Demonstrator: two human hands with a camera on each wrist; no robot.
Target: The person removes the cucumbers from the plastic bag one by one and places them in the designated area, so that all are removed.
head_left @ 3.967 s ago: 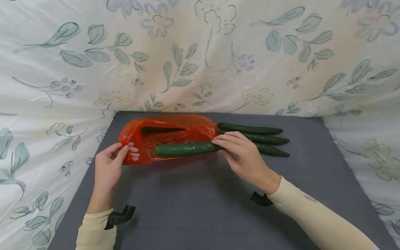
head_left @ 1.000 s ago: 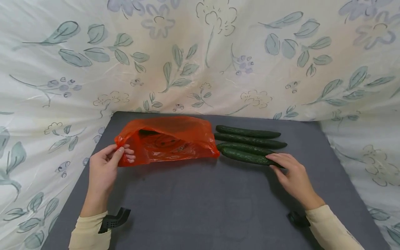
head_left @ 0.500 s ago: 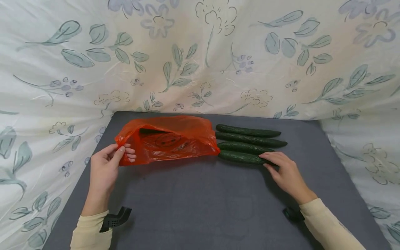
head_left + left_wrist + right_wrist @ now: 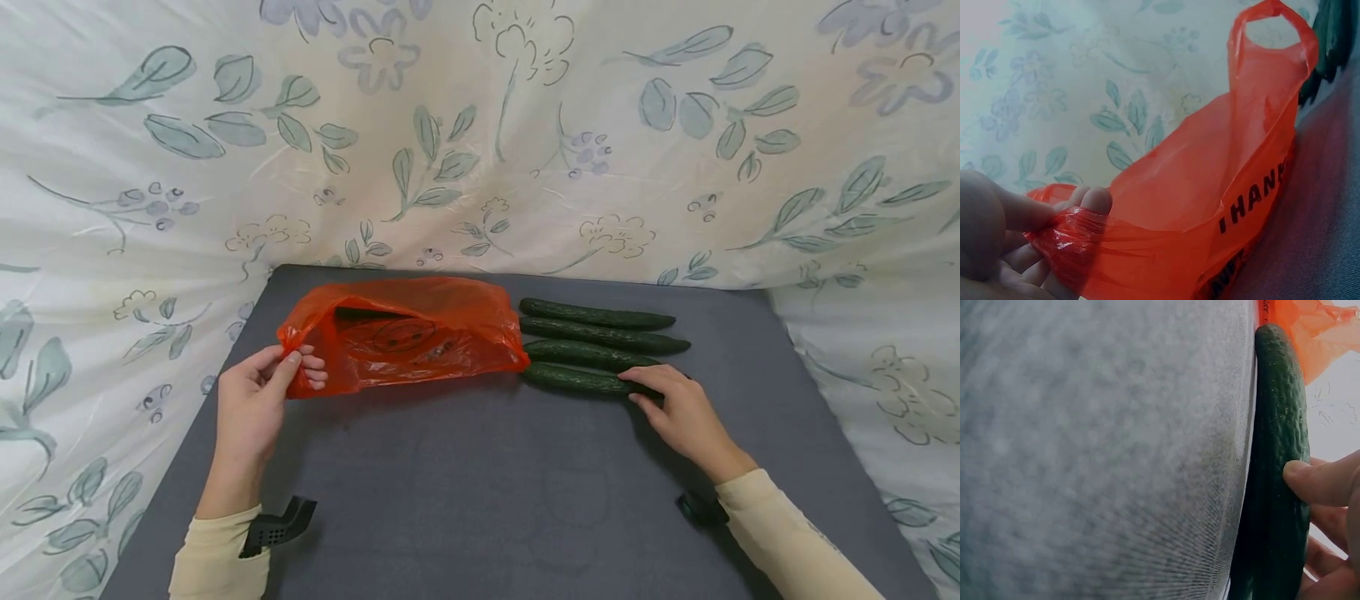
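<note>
At the left, my left hand [image 4: 258, 392] pinches the gathered corner of a red plastic bag [image 4: 435, 350], also close up in the left wrist view, where black lettering shows on the bag [image 4: 1210, 200]. The bag's mouth gapes toward me. Inside it shows a dark green cucumber [image 4: 363, 314], mostly hidden by the plastic. To the right of the bag, several cucumbers lie side by side in a row. My right hand [image 4: 686, 417] grips the right end of the nearest cucumber [image 4: 573, 378], its thumb on the near side; the right wrist view shows this cucumber [image 4: 1280, 425] lying along the cloth.
A dark grey cloth [image 4: 480, 492] covers the table. Other cucumbers [image 4: 600, 314] lie behind the gripped one, their left ends near the bag. A white curtain [image 4: 480, 183] with leaf and flower prints hangs behind and at both sides.
Four seconds ago my right hand held a cucumber over the bag's mouth; now that cucumber lies at the front of the row. In the last second it has shifted slightly left.
</note>
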